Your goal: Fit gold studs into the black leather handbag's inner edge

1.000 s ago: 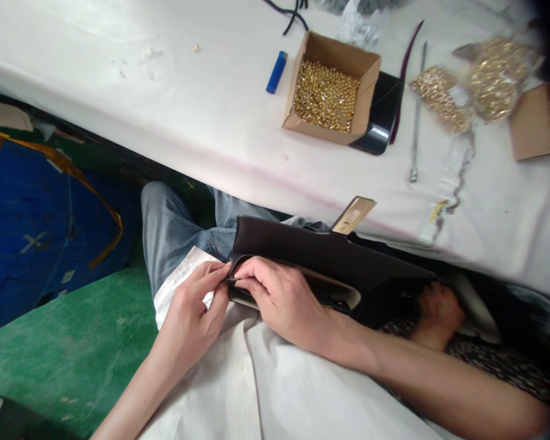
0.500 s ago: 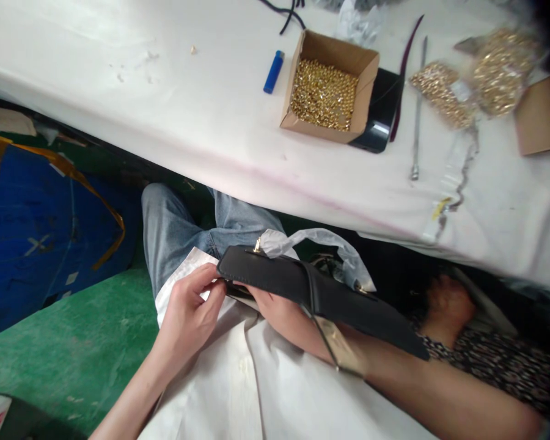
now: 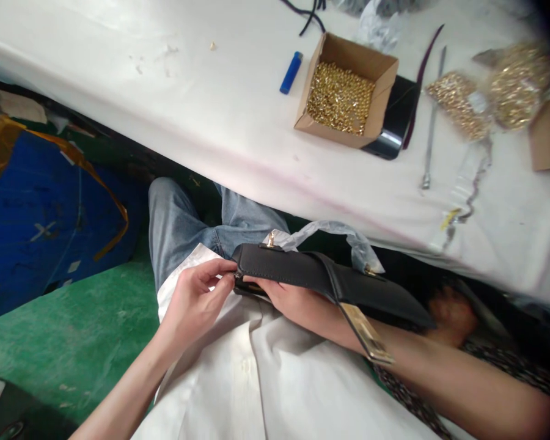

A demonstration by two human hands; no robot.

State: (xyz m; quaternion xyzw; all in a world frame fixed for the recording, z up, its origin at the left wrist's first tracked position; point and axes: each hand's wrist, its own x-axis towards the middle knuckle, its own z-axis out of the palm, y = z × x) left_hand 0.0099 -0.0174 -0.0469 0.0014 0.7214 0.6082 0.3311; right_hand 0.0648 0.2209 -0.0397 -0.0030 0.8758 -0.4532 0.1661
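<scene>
**Desk:** Where is the bag [image 3: 330, 284]?

**Photographer:** Across a seated worker's lap, over a white cloth [image 3: 266, 379], just below the edge of the table [image 3: 187, 116]. It is black, runs left to right and tilts down toward the right.

**Desk:** And the hands?

**Photographer:** The left hand [image 3: 197, 302] meets the bag's left end. Its fingers [image 3: 222, 275] are pinched on the corner there, thumb against forefinger. The right hand [image 3: 297, 302] lies beneath the bag, against its underside, and reaches toward that same end.

**Desk:** Is the right one closed on it?

**Photographer:** I cannot tell. The bag covers most of its fingers.

**Desk:** Anything attached to the bag?

**Photographer:** A gold tag [image 3: 366, 336] hangs from a strap over the right forearm. Clear plastic [image 3: 330, 235] wraps the fittings along the far edge.

**Desk:** And up on the table?

**Photographer:** A box [image 3: 343, 91] of gold studs, with a blue lighter [image 3: 291, 72] just to its left. Both are well apart from the hands.
</scene>
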